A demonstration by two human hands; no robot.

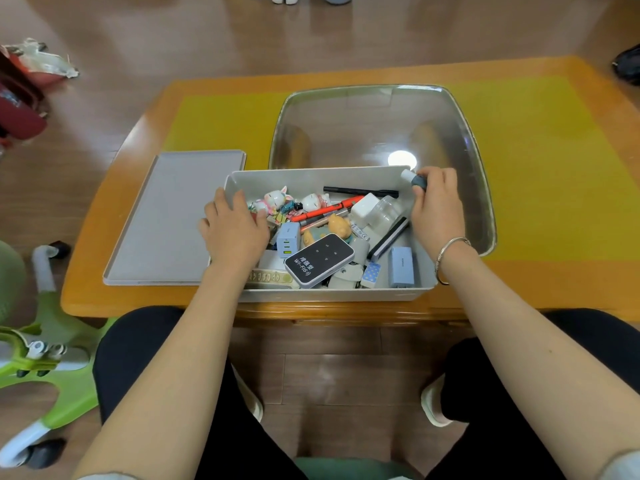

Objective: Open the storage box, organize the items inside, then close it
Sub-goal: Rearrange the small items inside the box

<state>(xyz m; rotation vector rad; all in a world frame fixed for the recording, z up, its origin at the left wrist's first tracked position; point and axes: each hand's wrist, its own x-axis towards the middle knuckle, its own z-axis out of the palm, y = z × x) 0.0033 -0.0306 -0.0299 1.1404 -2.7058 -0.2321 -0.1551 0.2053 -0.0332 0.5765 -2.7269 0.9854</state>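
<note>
Sorting step, lid [173,216] already off at nine o'clock of storage box [242,181]. Left hand [235,226] spread, resting on contents; right hand [437,206] pinching small bottle [414,179] at box's two o'clock. Next, probably: placing bottle, grouping the rest.

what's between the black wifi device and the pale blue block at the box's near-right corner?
In the head view, between the wifi device and the blue block lie white plug-like pieces and a small blue dotted item.
</note>
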